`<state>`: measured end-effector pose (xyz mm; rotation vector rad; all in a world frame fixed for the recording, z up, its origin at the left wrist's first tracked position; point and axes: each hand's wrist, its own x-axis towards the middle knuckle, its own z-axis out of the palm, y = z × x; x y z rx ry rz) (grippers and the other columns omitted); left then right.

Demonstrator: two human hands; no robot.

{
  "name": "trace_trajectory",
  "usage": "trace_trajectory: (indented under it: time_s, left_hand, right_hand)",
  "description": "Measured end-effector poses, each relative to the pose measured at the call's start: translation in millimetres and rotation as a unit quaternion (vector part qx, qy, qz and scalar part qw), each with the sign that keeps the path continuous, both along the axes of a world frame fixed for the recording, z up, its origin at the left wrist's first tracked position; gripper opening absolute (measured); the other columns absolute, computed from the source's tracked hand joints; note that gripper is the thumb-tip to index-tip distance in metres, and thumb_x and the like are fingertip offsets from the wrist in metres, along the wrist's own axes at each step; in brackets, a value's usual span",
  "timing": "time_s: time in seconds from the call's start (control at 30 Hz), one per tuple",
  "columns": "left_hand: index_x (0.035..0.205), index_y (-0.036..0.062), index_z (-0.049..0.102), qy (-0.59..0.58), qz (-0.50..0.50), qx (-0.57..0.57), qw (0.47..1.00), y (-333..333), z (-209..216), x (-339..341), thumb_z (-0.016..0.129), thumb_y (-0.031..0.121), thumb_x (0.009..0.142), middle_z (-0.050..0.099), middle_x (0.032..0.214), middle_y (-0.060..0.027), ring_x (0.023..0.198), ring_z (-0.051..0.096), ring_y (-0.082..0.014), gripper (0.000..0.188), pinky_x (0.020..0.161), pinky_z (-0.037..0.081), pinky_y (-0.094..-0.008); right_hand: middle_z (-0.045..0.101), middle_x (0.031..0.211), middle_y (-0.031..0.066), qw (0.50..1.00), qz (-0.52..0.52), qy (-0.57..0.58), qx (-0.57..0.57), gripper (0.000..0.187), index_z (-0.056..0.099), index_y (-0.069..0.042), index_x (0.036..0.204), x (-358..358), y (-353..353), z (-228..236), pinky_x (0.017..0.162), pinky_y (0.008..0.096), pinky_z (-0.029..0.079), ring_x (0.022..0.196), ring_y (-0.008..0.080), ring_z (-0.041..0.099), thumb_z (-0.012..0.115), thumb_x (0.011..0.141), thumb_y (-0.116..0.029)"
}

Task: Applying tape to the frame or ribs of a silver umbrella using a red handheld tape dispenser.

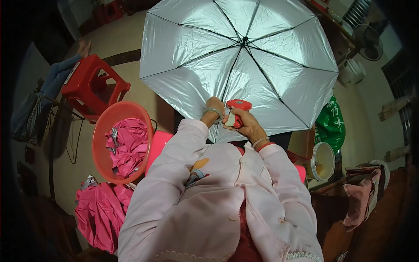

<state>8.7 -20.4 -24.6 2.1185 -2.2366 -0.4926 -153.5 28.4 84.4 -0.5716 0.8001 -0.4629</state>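
Note:
An opened umbrella (pixel 200 56) with a silver inner side and dark ribs spreads in front of me, its underside facing me. My left hand (pixel 214 107) is closed at its near part, pinching the umbrella beside a rib; the fingertips are partly hidden. Just to the right, my right hand (pixel 249 124) wraps round a red hand tool with a pale part (pixel 238 105); its exact kind I cannot make out. The tool sits close to my left fingers, over the silver cloth.
On the left stand a red plastic stool (pixel 94 87) and an orange-red basin (pixel 98 144) holding pink cloth (pixel 131 144). More pink cloth (pixel 100 209) lies below. Rightward are a green bag (pixel 330 124), a white bucket (pixel 323 161) and a fan (pixel 368 41). Another person's legs (pixel 61 72) show far left.

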Motion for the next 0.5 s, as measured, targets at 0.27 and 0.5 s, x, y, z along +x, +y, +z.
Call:
trace_trajectory:
  time_s: [0.27, 0.5]
  left_hand:
    - [0.078, 0.0092, 0.066, -0.038, 0.029, 0.001, 0.999, 23.6, 50.1, -9.2, 0.058, 0.023, 0.073, 0.064, 0.077, -0.0066, 0.077, 0.062, -0.0184, 0.017, 0.068, 0.050, -0.0289]
    - [0.081, 0.0010, 0.064, 0.215, 0.255, -0.042, 0.942, 31.9, 50.0, -15.6, 0.061, 0.020, 0.071, 0.060, 0.085, -0.0218, 0.083, 0.059, -0.0341, 0.022, 0.070, 0.049, -0.0377]
  right_hand:
    - [0.059, 0.085, 0.0138, 0.999, 0.000, -0.038, -0.003, 0.027, 0.048, -0.007, 0.106, -5.6, -3.8, -10.9, 0.072, 0.0482, 0.050, 0.073, 0.0261, 0.060, 0.048, 0.082, -0.019]
    - [0.059, 0.087, 0.0140, 0.999, 0.009, -0.051, 0.002, 0.027, 0.047, -0.008, 0.106, -6.2, 4.2, -9.5, 0.071, 0.0482, 0.049, 0.072, 0.0267, 0.060, 0.050, 0.080, -0.015]
